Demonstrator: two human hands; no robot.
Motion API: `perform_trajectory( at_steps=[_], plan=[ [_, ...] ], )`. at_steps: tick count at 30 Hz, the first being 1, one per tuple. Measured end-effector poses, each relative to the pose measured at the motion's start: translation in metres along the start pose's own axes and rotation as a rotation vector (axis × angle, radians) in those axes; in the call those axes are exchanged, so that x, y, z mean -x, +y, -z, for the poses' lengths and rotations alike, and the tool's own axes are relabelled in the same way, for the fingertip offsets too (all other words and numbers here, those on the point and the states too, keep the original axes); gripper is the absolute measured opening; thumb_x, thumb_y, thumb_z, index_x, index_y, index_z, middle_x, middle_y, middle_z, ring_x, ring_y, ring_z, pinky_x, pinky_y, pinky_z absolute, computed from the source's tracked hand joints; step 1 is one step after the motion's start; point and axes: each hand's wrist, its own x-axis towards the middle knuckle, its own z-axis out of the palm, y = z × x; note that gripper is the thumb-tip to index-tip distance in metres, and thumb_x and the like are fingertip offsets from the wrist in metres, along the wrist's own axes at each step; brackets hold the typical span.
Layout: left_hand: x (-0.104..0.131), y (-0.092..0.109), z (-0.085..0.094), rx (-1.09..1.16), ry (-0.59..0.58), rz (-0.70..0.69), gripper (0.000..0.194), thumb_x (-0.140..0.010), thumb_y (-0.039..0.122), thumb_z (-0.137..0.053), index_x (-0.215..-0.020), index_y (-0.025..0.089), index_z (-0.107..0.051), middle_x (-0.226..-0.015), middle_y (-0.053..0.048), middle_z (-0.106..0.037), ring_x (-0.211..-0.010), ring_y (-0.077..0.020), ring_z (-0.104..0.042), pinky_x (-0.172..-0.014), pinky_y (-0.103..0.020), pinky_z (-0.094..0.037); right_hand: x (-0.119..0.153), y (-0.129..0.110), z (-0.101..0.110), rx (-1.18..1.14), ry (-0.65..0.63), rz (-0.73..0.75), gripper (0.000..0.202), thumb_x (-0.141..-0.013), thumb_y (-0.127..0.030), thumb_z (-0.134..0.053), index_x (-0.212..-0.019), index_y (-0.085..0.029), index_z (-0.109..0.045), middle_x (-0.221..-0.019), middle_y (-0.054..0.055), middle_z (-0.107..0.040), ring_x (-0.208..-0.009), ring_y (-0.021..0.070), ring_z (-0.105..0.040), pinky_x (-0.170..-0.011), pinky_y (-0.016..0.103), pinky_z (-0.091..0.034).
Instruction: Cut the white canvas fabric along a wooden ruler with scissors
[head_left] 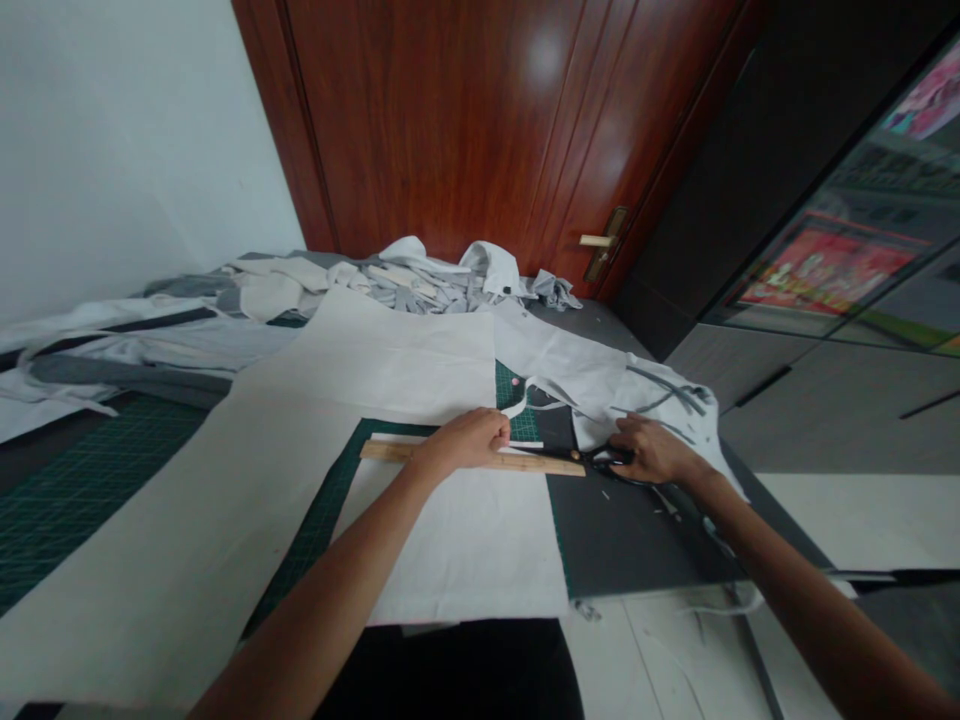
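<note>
The head view showed the left hand (474, 438) closed, apparently pinching the end of a narrow white strip (517, 406) while its wrist lay across the wooden ruler (386, 452). The right hand (649, 450) was wrapped around the black handles of the scissors (601, 459), their blades pointing toward the left hand. The ruler lay on a white cloth piece (465, 555) over the green mat (349, 495), beside the larger cream cloth (262, 430). The closeness of blades and fingers posed the main risk: a closing stroke carried too far could have nicked the left hand. Light pressure on the ruler might have let it skew, and a tug on the strip could have wrinkled or dragged the cloth, making any cut wander.
</note>
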Motion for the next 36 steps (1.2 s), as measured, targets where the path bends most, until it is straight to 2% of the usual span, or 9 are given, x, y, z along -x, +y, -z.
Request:
perform_trajectory(
  at_steps=[13,21,31,36],
  plan=[
    [-0.002,0.0034,0.0017,-0.013,-0.015,0.016,0.016,-0.082,0.004,-0.056,-0.078,0.017,-0.064,-0.08,-0.001,-0.067,-0.076,-0.016,-0.059,-0.069,-0.025,-0.039,0.001,0.0029,-0.0032,-0.006,0.001,0.015,0.032,-0.092,-0.047,-0.059,-0.079,-0.019,-0.071,-0.08,0.01,-0.067,-0.077,0.0236,-0.063,-0.086,0.039,-0.047],
    [-0.0012,0.0042,0.0042,-0.015,-0.029,-0.007,0.016,-0.083,0.004,-0.054,-0.079,0.017,-0.064,-0.081,-0.002,-0.067,-0.076,-0.016,-0.059,-0.07,-0.025,-0.04,-0.0005,-0.0011,0.0037,0.003,-0.008,0.021,0.035,-0.092,-0.048,-0.06,-0.076,-0.019,-0.071,-0.078,0.009,-0.066,-0.074,0.0231,-0.061,-0.079,0.037,-0.046],
    [-0.0017,0.002,0.0025,-0.014,-0.025,-0.008,0.016,-0.083,0.004,-0.055,-0.08,0.017,-0.064,-0.084,-0.003,-0.069,-0.078,-0.0166,-0.06,-0.071,-0.025,-0.041,0.001,-0.0003,0.0027,-0.005,0.006,0.026,0.036,-0.094,-0.048,-0.058,-0.078,-0.018,-0.072,-0.079,0.01,-0.066,-0.076,0.0236,-0.061,-0.085,0.039,-0.045],
    [-0.0019,0.0031,0.0031,-0.013,-0.037,-0.002,0.017,-0.085,0.004,-0.054,-0.081,0.017,-0.064,-0.084,-0.002,-0.068,-0.078,-0.016,-0.059,-0.071,-0.025,-0.041,0.0008,0.0004,0.0026,0.004,0.005,0.042,0.038,-0.094,-0.048,-0.057,-0.079,-0.018,-0.073,-0.079,0.011,-0.066,-0.076,0.0242,-0.061,-0.081,0.038,-0.044]
  ],
)
